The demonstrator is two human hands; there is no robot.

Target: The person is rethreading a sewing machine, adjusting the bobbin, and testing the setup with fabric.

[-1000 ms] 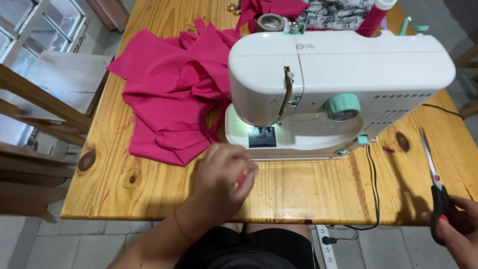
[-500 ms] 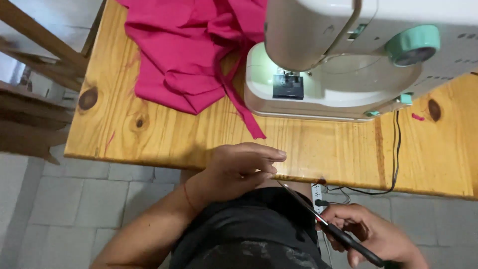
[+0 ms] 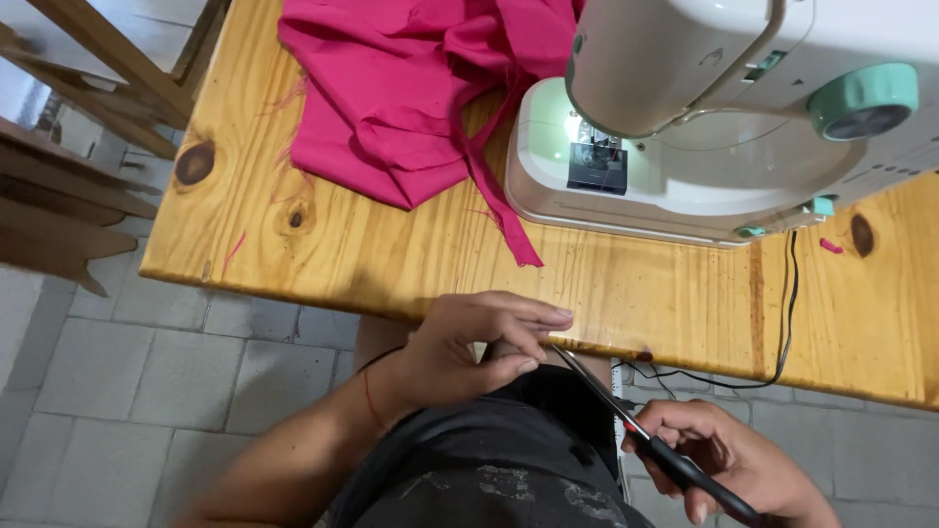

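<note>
We find our right hand (image 3: 729, 460) clenched around the black handles of the steel-bladed scissors (image 3: 626, 422), tips at our left hand (image 3: 469, 342), whose pinched fingers hold something too small to tell, below the wooden table (image 3: 411, 264) edge. We judge the scissors light, rigid and sharp-tipped, best held by the handles.

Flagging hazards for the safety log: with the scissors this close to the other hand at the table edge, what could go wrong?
1. The scissors in the right hand point their tips at the left hand's fingers; a slip could nick them.
2. The blades sit over the lap, so a drop might hit the legs.
3. The black cable hangs off the wooden table near the blades and could snag or get cut.
</note>
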